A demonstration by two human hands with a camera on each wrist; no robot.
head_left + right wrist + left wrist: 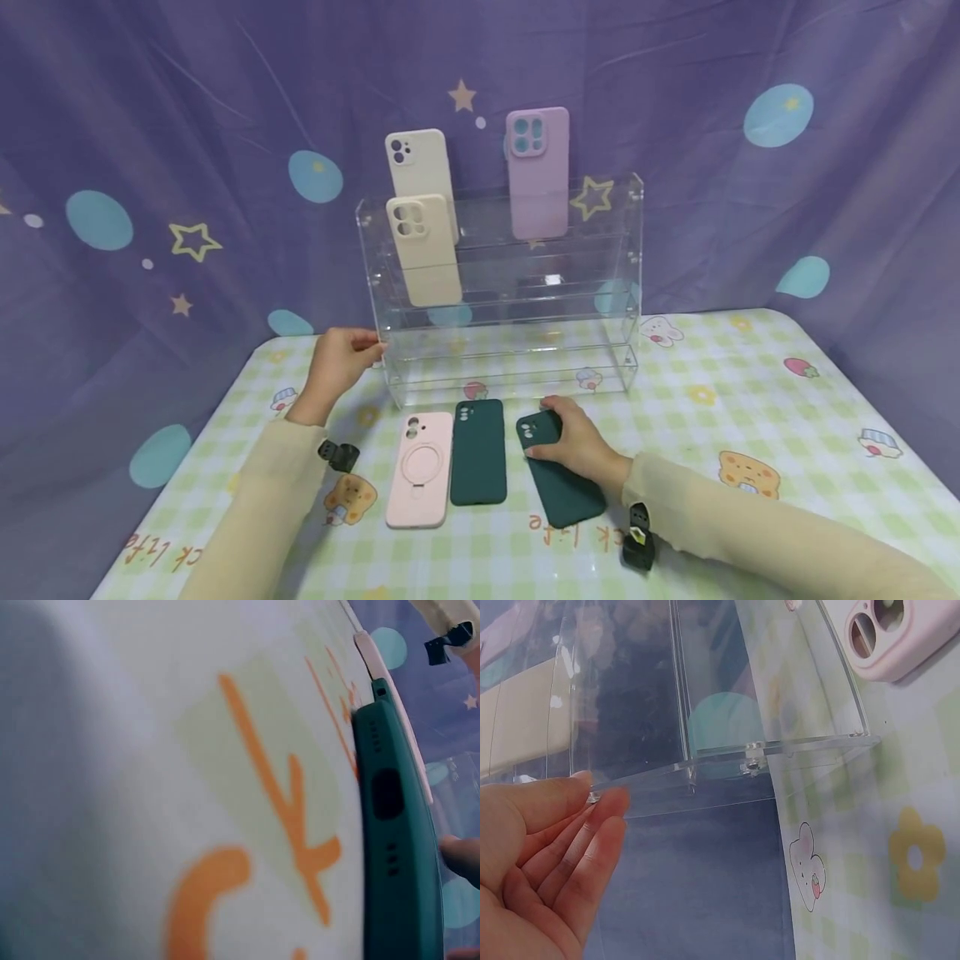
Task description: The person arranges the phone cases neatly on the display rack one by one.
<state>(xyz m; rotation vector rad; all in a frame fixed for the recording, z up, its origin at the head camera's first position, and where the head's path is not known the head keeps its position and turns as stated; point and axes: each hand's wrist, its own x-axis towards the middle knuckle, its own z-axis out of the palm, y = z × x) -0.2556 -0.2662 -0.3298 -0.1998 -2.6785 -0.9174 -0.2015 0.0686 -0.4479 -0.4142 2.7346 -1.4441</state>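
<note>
My left hand [339, 367] pinches the side edge of a clear acrylic display rack [517, 329] between thumb and fingers, close up in the left wrist view. With thumb and fingers on opposite sides, my right hand [581, 443] grips the upper part of a dark green phone case [564, 492], which lies slanted in front of the rack. Its bottom edge, with a port cutout [388, 793], shows in the right wrist view. To its left lie a second dark green phone case [478, 454] and a pink phone case [420, 487] with a ring on its back.
On the rack's tiers stand a white phone case [420, 167], a cream phone case [429, 267] in front of it, and a lilac phone case [540, 187] at the right. A checkered cloth covers the table [720, 433]. Behind hangs a purple patterned curtain [225, 100].
</note>
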